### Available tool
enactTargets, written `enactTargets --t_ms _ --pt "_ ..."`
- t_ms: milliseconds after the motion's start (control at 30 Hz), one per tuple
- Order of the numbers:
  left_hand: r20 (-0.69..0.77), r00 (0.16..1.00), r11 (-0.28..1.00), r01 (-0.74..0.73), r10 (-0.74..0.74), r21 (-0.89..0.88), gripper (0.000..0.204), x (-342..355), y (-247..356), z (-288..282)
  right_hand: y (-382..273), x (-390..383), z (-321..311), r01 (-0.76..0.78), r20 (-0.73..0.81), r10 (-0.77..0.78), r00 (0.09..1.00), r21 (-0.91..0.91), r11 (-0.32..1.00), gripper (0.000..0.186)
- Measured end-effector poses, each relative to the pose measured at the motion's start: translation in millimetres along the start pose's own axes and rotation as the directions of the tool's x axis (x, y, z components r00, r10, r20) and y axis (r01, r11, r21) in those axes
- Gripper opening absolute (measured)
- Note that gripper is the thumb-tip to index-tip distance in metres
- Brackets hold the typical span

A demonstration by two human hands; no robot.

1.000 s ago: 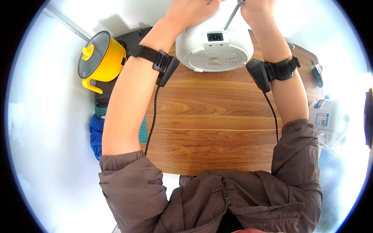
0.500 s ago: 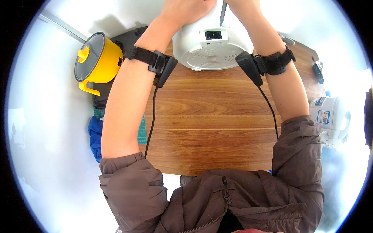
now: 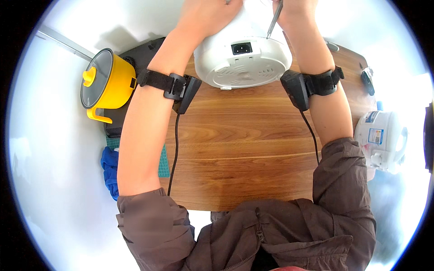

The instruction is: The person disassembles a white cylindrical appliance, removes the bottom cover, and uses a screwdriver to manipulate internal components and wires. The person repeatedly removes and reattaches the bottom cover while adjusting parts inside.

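Observation:
A white appliance lies on its side at the upper middle, its vented base toward me and a black power socket above the vents. My left hand is curled against its upper left, fingertips partly hidden. My right hand, at the top edge on the right, holds a slim metal screwdriver whose tip points down at the white housing, right of the socket. Both forearms wear black strapped devices with cables.
The wooden desk curves under my arms. At the left are a yellow pot with lid, a dark mat, a green cutting mat and a blue cloth. At the right stand a white appliance and small dark item.
The screwdriver has tilted and its tip has shifted right along the housing, away from the socket. My right hand has moved with it. The whole view has shifted slightly downward.

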State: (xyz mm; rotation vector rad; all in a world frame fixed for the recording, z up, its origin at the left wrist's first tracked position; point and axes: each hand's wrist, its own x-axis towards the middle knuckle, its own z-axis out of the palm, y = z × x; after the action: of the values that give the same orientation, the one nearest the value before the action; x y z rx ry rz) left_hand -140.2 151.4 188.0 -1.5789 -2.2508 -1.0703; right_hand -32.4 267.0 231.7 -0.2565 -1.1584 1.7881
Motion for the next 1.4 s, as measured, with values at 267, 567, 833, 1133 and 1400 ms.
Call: enactTargets --t_ms 267,567,833,1133,1400 --pt "-0.004 0.999 0.996 -0.046 0.046 0.074 0.031 -5.7 5.1 -7.2 16.3 -12.4 20.9 -0.034 0.097 0.051 0.994 -0.161 0.986 0.037" --pt "0.047 0.997 0.998 -0.063 0.064 -0.023 0.034 -5.1 -11.8 -3.8 43.6 -2.8 24.7 0.331 0.234 -0.266 0.935 -0.308 0.892 0.046" --pt "-0.030 0.999 1.000 -0.027 0.027 -0.006 0.031 8.7 5.2 2.5 21.9 27.7 24.8 0.293 0.138 -0.259 0.956 -0.431 0.854 0.044" --pt "0.026 0.994 0.989 -0.101 0.104 -0.111 0.026 3.5 -16.6 3.5 50.7 -4.4 23.2 0.428 0.242 -0.353 0.904 -0.554 0.714 0.045" --pt "-0.003 1.000 1.000 -0.024 0.024 -0.004 0.031 1.9 -13.8 3.3 14.6 6.3 25.6 0.156 0.126 -0.116 0.985 -0.373 0.915 0.043"
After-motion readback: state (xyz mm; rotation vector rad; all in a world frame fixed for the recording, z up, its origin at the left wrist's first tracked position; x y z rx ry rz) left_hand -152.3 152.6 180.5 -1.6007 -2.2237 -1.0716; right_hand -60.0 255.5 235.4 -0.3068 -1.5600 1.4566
